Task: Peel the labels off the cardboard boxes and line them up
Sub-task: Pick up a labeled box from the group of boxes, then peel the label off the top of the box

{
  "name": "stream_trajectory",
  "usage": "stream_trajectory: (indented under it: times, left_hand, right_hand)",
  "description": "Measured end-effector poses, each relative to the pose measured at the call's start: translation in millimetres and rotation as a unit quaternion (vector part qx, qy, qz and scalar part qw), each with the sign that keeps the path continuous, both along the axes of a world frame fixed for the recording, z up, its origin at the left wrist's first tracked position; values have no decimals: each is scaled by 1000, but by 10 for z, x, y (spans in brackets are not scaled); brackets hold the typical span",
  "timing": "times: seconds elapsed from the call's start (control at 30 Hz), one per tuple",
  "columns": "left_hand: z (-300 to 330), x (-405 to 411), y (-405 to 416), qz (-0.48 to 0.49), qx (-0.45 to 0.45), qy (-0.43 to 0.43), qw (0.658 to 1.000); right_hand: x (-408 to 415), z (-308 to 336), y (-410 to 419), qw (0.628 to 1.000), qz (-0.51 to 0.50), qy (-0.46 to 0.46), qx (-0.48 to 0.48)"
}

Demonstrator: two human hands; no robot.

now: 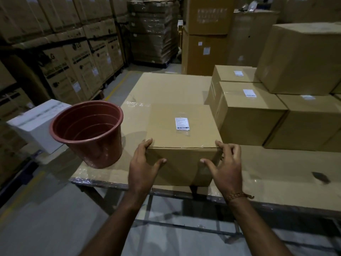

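Observation:
A cardboard box (181,137) sits at the near edge of the table (276,174), with a white barcode label (182,123) stuck on its top. My left hand (143,163) holds the box's near left corner, thumb on the front face and fingers on the left side. My right hand (226,163) holds the near right corner the same way, thumb spread across the front. More cardboard boxes stand to the right, and they carry white labels (249,93), (238,73), (307,97) on top.
A reddish-brown plastic bucket (88,132) stands tilted at the table's left edge, close to the held box. A white box (38,124) sits lower on the left. A large box (302,56) tops the right stack. Tall carton stacks (77,58) line the aisle behind.

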State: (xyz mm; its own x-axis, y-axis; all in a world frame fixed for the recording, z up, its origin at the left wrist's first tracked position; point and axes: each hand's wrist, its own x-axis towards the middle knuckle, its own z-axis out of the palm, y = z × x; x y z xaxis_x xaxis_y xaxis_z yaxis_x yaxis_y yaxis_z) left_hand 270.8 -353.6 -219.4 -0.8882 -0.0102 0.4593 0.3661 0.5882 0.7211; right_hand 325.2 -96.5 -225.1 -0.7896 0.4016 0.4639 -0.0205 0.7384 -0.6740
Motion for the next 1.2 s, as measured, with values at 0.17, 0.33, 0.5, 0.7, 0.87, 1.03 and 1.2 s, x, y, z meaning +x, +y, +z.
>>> stream_trajectory:
  times: [0.17, 0.33, 0.5, 0.7, 0.87, 1.03, 1.2]
  left_hand:
    - [-22, -55, 19, -23, -16, -16, 999]
    - [26, -84, 27, -45, -13, -14, 999]
    - [117, -84, 120, -16, 40, -38, 998]
    - [176, -123, 313, 44, 31, -5, 999]
    - [268, -218, 478, 109, 20, 29, 993]
    - [592, -513, 656, 143, 71, 76, 984]
    - [726, -1136, 804, 59, -15, 38, 997]
  right_hand:
    - [4, -48, 4, 1000, -23, -9, 12]
    - [25, -59, 41, 999, -30, -6, 21]
    - [-35, 49, 134, 995, -52, 39, 73]
    - [-383, 379, 275, 988, -100, 78, 87]
    - [-749, 603, 402, 998, 32, 37, 32]
    - [-1129, 729, 436, 993, 105, -20, 43]
    - [-1453, 750, 404, 991, 109, -62, 56]
